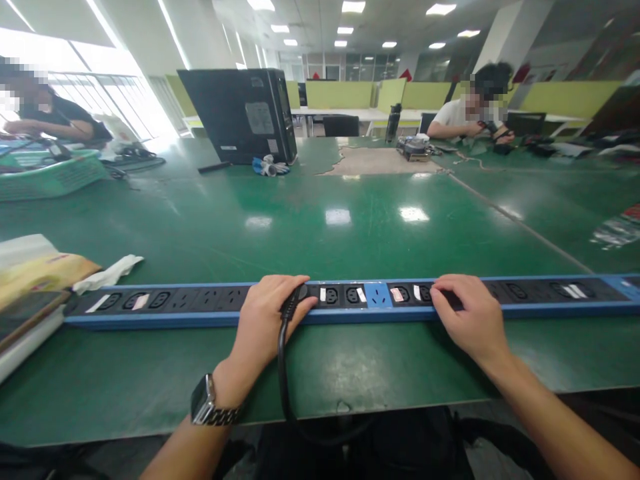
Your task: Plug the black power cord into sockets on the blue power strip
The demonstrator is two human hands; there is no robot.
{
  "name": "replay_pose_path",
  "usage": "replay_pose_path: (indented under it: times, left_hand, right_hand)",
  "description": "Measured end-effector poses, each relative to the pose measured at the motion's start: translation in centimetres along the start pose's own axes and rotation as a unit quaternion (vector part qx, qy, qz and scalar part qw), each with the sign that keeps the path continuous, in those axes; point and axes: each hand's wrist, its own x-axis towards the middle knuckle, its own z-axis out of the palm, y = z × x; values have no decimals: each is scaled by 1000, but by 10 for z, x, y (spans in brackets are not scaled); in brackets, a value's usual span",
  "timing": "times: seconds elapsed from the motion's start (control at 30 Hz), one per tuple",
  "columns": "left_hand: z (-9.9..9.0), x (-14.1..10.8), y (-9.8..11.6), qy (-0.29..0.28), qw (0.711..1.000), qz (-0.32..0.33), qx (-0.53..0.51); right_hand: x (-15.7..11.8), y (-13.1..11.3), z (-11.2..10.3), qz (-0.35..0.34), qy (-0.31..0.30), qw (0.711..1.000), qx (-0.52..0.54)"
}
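Note:
A long blue and black power strip (379,295) lies across the green table near its front edge, with several sockets, some carrying white labels. My left hand (265,310) is closed round a black plug at a socket left of the strip's middle. From that plug a black cable (283,373) hangs down over the table's front edge. My right hand (465,308) rests on the strip right of the blue socket block, thumb and forefinger close together at a socket; whatever is between them, if anything, is too small to make out.
A black computer case (245,117) stands at the back, gloves (271,166) beside it. A green basket (55,175) and yellow packaging (47,273) are on the left. Two people sit across the table, one at each side. A bottle (393,123) stands behind.

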Motion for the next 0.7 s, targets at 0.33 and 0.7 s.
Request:
replay_pose_path:
  times: [0.33, 0.7]
  left_hand:
    - [-17, 13, -1, -177, 978, 62, 91]
    - [12, 28, 53, -54, 990, 33, -127]
  right_hand:
    - [-6, -4, 9, -29, 12, 997, -70]
    - [-7, -4, 13, -32, -9, 995, -92]
